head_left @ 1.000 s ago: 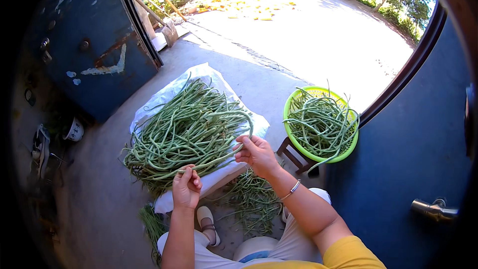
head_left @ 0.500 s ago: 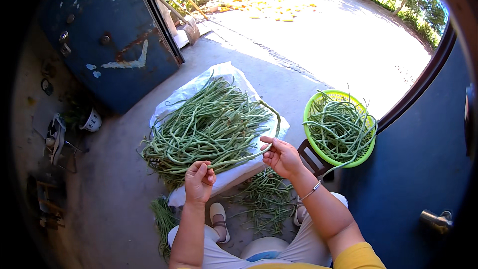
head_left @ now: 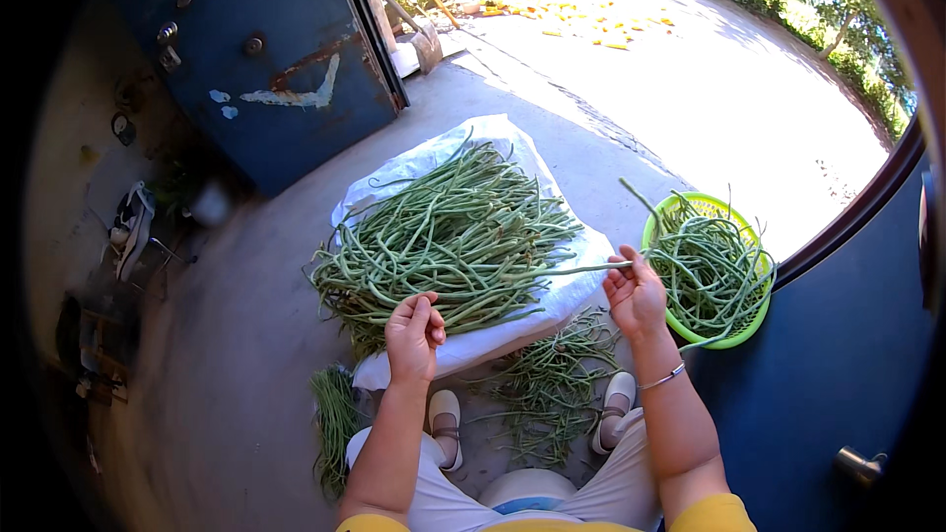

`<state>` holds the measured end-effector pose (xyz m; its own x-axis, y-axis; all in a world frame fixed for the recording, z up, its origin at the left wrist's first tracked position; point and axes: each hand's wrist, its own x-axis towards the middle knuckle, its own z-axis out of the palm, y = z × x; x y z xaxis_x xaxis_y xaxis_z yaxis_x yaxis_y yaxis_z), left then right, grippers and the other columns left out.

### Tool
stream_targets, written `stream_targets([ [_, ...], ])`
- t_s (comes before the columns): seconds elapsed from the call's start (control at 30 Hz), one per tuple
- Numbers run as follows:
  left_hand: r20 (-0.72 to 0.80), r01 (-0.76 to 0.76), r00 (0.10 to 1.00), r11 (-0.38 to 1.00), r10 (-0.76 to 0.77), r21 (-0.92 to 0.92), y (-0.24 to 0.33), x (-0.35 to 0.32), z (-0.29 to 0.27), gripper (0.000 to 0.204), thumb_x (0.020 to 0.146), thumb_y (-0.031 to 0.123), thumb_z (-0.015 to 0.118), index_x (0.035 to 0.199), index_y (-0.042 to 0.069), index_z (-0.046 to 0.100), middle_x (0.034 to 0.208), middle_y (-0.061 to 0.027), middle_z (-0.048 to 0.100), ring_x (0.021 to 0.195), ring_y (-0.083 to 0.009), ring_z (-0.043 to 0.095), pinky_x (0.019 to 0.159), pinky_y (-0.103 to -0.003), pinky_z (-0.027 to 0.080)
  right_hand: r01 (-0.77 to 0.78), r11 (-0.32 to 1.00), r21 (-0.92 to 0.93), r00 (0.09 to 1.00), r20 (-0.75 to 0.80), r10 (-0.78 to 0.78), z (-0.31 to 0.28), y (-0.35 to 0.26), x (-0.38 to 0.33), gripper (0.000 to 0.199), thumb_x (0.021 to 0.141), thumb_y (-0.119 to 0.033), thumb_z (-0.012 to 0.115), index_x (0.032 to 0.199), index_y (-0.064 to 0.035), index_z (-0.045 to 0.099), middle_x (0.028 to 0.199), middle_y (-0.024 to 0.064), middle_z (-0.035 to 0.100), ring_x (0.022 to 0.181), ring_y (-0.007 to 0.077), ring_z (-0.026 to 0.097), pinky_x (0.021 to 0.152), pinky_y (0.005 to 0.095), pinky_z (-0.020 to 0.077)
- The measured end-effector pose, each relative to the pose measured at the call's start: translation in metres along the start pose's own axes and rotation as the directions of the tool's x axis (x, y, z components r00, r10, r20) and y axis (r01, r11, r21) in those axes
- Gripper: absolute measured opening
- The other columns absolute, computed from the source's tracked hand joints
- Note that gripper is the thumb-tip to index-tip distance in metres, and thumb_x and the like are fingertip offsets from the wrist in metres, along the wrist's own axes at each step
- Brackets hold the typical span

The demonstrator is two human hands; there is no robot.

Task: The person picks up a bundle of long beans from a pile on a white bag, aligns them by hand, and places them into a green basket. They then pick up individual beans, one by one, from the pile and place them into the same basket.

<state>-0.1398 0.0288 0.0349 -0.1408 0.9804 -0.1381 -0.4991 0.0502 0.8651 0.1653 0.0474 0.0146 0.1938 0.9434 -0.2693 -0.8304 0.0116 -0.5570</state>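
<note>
A large heap of green long beans (head_left: 443,236) lies on a white sack (head_left: 512,345) in front of me. My right hand (head_left: 639,296) pinches one long bean (head_left: 581,268) between thumb and fingers, just left of the green basket (head_left: 726,343). That bean stretches leftward over the sack's right side. Above the hand another bean length (head_left: 639,195) sticks out toward the basket; whether it belongs to the same bean I cannot tell. My left hand (head_left: 414,335) is closed at the heap's near edge, fingers curled; anything inside them is hidden.
More long beans fill the basket. Thin green pieces (head_left: 552,394) lie on the floor between my shoes, and a bundle of beans (head_left: 335,424) lies at left. Blue metal doors (head_left: 256,59) stand on both sides. Yellow-orange pieces (head_left: 611,25) are scattered on the sunlit ground outside.
My right hand has moved right toward the basket with the long bean. The bean's near end has come away from my left hand. The whole view has shifted slightly.
</note>
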Motion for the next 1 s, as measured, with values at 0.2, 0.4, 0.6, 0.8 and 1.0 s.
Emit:
stream_targets([
  [0.2, -0.076, -0.051, 0.995, 0.976, 0.068, 0.213, 0.0, 0.007, -0.011, 0.028, 0.091, 0.028, 0.051, 0.083, 0.002, 0.057, 0.06, -0.0017, 0.054, 0.045, -0.0069, 0.046, 0.04, -0.02, 0.037, 0.346, 0.922, 0.174, 0.908, -0.31, -0.282, -0.064, -0.074, 0.026, 0.035, 0.096, -0.028, 0.034, 0.114, 0.0005, 0.043, 0.095, 0.0136, 0.059, 0.084, 0.021, 0.059, 0.073, 0.0337, 0.052],
  [0.4, -0.157, 0.335, 0.923, 0.935, -0.351, -0.119, -0.011, 0.008, -0.011, 0.021, 0.088, 0.028, 0.054, 0.091, 0.008, 0.056, 0.074, -0.0041, 0.06, 0.053, -0.0104, 0.05, 0.043, -0.022, 0.038, 0.227, 0.94, 0.256, 0.88, -0.467, -0.085, -0.08, -0.08, 0.026, 0.07, 0.092, -0.039, 0.04, 0.138, -0.0002, 0.004, 0.124, 0.0215, 0.04, 0.098, 0.0286, 0.055, 0.079, 0.0376, 0.0501],
  [0.6, -0.224, 0.296, 0.922, 0.948, -0.315, -0.112, -0.035, 0.022, -0.008, 0.015, 0.085, 0.021, 0.06, 0.093, 0.009, 0.055, 0.08, -0.0059, 0.064, 0.053, -0.0095, 0.053, 0.041, -0.02, 0.04, -0.037, 0.999, -0.002, 0.996, -0.078, 0.037, -0.022, -0.035, 0.004, 0.033, 0.092, -0.035, 0.044, 0.104, -0.0043, 0.051, 0.099, 0.0131, 0.06, 0.079, 0.0183, 0.06, 0.065, 0.0302, 0.0506],
  [0.8, -0.079, 0.297, 0.945, 0.934, -0.318, -0.199, -0.042, 0.033, -0.016, 0.01, 0.086, 0.019, 0.058, 0.087, 0.009, 0.057, 0.076, -0.0052, 0.063, 0.052, -0.008, 0.052, 0.043, -0.02, 0.039, -0.178, 0.929, -0.324, 0.979, 0.039, 0.201, 0.01, 0.003, -0.01, 0.029, 0.092, -0.027, 0.046, 0.101, -0.0012, 0.054, 0.09, 0.0115, 0.063, 0.068, 0.017, 0.061, 0.061, 0.0286, 0.0509],
  [1.0, 0.311, 0.542, 0.818, 0.829, -0.484, -0.135, -0.049, -0.025, 0.017, 0.01, 0.088, 0.013, 0.053, 0.093, 0.007, 0.06, 0.076, -0.0075, 0.063, 0.054, -0.0103, 0.054, 0.046, -0.021, 0.042, -0.23, 0.788, -0.572, 0.918, 0.142, 0.371, 0.019, 0.017, -0.021, 0.02, 0.09, -0.015, 0.049, 0.101, 0.0003, 0.057, 0.085, 0.0094, 0.063, 0.066, 0.0125, 0.059, 0.061, 0.0244, 0.0495],
])
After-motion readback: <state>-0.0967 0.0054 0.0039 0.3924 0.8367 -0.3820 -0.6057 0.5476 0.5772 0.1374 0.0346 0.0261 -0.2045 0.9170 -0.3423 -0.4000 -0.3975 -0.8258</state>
